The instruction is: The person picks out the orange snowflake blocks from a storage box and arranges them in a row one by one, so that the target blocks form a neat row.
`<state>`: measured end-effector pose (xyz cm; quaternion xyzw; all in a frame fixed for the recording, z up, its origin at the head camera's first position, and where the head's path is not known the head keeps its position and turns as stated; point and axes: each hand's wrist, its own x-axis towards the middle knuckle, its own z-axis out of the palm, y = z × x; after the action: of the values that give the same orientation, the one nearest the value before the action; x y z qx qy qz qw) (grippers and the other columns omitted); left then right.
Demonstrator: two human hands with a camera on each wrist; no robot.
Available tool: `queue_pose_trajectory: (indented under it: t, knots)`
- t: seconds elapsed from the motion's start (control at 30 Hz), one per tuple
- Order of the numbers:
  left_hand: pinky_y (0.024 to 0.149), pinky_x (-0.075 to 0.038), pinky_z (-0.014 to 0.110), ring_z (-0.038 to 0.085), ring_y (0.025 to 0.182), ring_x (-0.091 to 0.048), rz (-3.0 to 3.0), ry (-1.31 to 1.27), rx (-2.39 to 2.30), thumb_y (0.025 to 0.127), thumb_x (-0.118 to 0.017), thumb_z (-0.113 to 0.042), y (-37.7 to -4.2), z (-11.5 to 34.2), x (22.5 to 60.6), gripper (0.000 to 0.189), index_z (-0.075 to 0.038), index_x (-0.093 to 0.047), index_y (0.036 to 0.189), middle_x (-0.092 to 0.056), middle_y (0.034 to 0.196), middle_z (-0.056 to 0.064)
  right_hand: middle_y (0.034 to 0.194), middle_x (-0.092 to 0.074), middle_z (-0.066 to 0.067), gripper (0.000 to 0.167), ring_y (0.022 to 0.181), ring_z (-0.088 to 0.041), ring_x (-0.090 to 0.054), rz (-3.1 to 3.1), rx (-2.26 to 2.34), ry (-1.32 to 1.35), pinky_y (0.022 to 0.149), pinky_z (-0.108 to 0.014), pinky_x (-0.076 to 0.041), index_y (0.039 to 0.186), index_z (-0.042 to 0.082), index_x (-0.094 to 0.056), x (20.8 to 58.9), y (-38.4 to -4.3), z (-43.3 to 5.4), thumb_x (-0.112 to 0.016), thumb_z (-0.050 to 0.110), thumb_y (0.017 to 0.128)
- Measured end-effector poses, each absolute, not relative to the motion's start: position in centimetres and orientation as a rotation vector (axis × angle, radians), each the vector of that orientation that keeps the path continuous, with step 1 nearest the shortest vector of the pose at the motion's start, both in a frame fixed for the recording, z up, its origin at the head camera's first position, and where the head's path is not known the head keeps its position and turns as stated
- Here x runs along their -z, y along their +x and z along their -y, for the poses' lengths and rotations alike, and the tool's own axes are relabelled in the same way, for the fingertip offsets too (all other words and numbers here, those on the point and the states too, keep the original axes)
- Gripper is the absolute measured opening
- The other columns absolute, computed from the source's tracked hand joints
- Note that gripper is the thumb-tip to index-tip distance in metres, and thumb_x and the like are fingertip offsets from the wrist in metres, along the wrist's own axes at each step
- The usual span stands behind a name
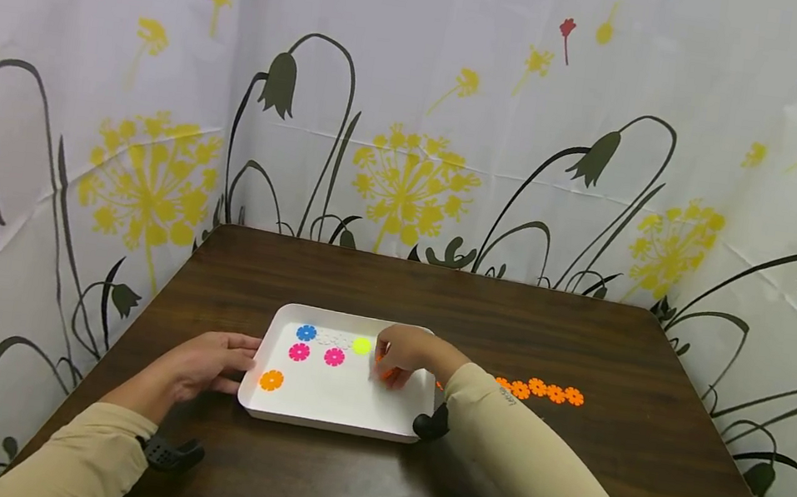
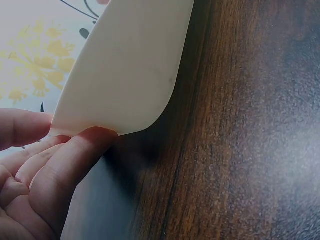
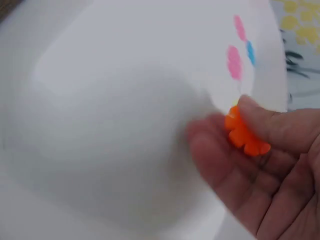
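Note:
A white tray (image 1: 339, 413) lies on the table with its left rim beside my left hand (image 1: 205, 362). The fingers and thumb (image 2: 85, 155) of that hand touch the tray's outer side, fairly straight. Over the tray's right part, my right hand (image 1: 403, 354) pinches an orange flower-shaped disc (image 3: 245, 135) between thumb and fingers. Inside the tray lie a blue disc (image 1: 307, 333), two pink discs (image 1: 299, 351), a yellow disc (image 1: 361, 346), several white discs (image 1: 333, 341) and another orange disc (image 1: 271, 380).
Right of the tray, several orange discs (image 1: 556, 394) lie in a row on the dark wooden table (image 1: 525, 324), partly hidden by my right sleeve (image 1: 518, 432). A curtain (image 1: 418, 100) printed with flowers hangs behind the table and along its sides.

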<state>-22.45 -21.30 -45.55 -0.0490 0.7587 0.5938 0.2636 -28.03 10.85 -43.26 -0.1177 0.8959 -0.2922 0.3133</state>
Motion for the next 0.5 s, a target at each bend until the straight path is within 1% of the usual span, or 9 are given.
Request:
queue_pose_trajectory:
  t: [0.07,0.17,0.27,0.33,0.43,0.5]
  knots:
    - [0.083,-0.06,0.04,0.026,0.101,-0.065,-2.052,-0.124,-1.602,0.096,-0.06,-0.012,-22.4,21.3,45.5,0.058,0.006,-0.038,0.146,-0.05,0.138,0.028,0.079,-0.067,-0.012,0.009,0.063,-0.022,-0.069,-2.262,0.973,-0.245,0.064,-0.034,-0.062,0.096,0.002,-0.062,42.9,-28.3,-12.2,-0.068,0.005,0.09]
    - [0.083,-0.06,0.04,0.025,0.1,-0.065,-2.049,-0.145,-1.604,0.095,-0.062,-0.013,-22.4,21.3,45.6,0.059,0.005,-0.038,0.146,-0.051,0.138,0.027,0.086,-0.069,-0.016,0.02,0.07,-0.026,-0.071,-2.12,1.239,-0.187,0.071,-0.039,-0.062,0.11,-0.006,-0.062,42.2,-28.4,-14.9,-0.064,0.003,0.092]
    - [0.083,-0.06,0.04,0.025,0.1,-0.066,-2.041,-0.143,-1.605,0.095,-0.062,-0.012,-22.4,21.3,45.7,0.059,0.005,-0.037,0.147,-0.05,0.139,0.028,0.096,-0.069,-0.021,0.029,0.08,-0.029,-0.073,-2.037,1.423,-0.163,0.079,-0.043,-0.061,0.121,-0.012,-0.056,41.2,-28.2,-18.5,-0.059,0.002,0.095]
    - [0.083,-0.06,0.041,0.025,0.101,-0.066,-2.034,-0.134,-1.616,0.096,-0.061,-0.011,-22.5,21.3,45.7,0.059,0.006,-0.037,0.147,-0.049,0.14,0.029,0.103,-0.068,-0.025,0.033,0.086,-0.029,-0.073,-2.033,1.485,-0.164,0.084,-0.045,-0.059,0.125,-0.013,-0.052,40.6,-28.2,-21.3,-0.057,0.002,0.097]
    - [0.083,-0.06,0.041,0.025,0.101,-0.066,-2.041,-0.121,-1.612,0.096,-0.061,-0.011,-22.6,21.3,45.8,0.06,0.007,-0.036,0.147,-0.048,0.141,0.03,0.113,-0.065,-0.03,0.034,0.093,-0.029,-0.072,-2.073,1.534,-0.12,0.093,-0.049,-0.055,0.129,-0.013,-0.049,39.7,-28.1,-25.9,-0.053,0.003,0.099]
    - [0.083,-0.06,0.041,0.025,0.1,-0.066,-2.046,-0.134,-1.608,0.096,-0.061,-0.012,-22.6,21.3,45.8,0.059,0.006,-0.037,0.147,-0.048,0.141,0.03,0.117,-0.063,-0.03,0.033,0.095,-0.028,-0.072,-2.114,1.55,-0.063,0.096,-0.05,-0.052,0.129,-0.013,-0.048,39.4,-27.8,-29.2,-0.05,0.002,0.1]
